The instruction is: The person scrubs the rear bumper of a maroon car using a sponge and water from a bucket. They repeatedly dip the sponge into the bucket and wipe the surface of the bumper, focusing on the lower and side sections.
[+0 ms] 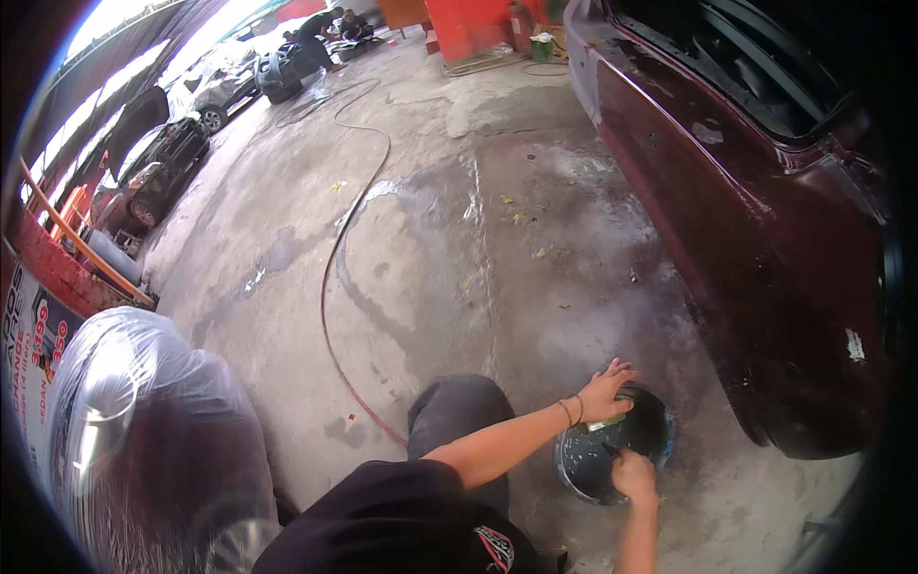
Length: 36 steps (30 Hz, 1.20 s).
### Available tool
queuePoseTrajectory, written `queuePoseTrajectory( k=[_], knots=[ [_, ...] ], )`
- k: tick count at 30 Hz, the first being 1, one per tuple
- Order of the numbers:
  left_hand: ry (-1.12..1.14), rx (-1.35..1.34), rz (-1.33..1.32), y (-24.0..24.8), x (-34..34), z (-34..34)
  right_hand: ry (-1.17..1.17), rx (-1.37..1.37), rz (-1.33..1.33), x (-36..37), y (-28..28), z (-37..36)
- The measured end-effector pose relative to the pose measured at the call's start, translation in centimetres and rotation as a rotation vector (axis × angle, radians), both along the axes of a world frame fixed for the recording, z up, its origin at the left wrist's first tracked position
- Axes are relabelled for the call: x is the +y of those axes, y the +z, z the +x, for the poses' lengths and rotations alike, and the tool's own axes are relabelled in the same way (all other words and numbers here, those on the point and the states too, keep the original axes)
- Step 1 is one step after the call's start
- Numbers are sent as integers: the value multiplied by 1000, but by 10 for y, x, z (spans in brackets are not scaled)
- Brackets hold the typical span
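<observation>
A round black tub with pale specks stands on the floor at the lower right. Over its far side reaches my left hand, with a dark band at the wrist. A small pale green piece shows under its thumb and palm, apparently held there; some fingers stretch past the rim. My right hand is closed in a fist at the tub's near right side. From that fist a short dark tip points left over the tub; most of the tool is hidden.
Close on the right is a dark red car body with scuffed patches. A hose snakes across the concrete floor. Plastic-wrapped car bodywork stands at the left. Parked cars line the far left, and two people are at the back.
</observation>
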<state>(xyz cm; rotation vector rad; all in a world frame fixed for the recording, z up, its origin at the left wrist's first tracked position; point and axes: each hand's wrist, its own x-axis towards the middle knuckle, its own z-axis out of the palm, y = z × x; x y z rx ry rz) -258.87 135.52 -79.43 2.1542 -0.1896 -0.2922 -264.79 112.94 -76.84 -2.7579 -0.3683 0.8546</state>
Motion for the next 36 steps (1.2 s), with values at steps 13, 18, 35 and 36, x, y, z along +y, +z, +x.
queuePoseTrajectory(
  k=[13, 18, 35, 36],
  knots=[
    [190, 454, -1515, 93, -20, -121, -171, 576, 900, 22, 154, 30],
    [414, 311, -1787, 100, -29, -118, 373, -533, 709, -16, 267, 44],
    [1037, -689, -777, 208, -59, 98, 739, -1444, 87, -125, 417, 130],
    [992, -734, -786, 222, -91, 105, 737, -1468, 65, -136, 423, 130]
  ],
)
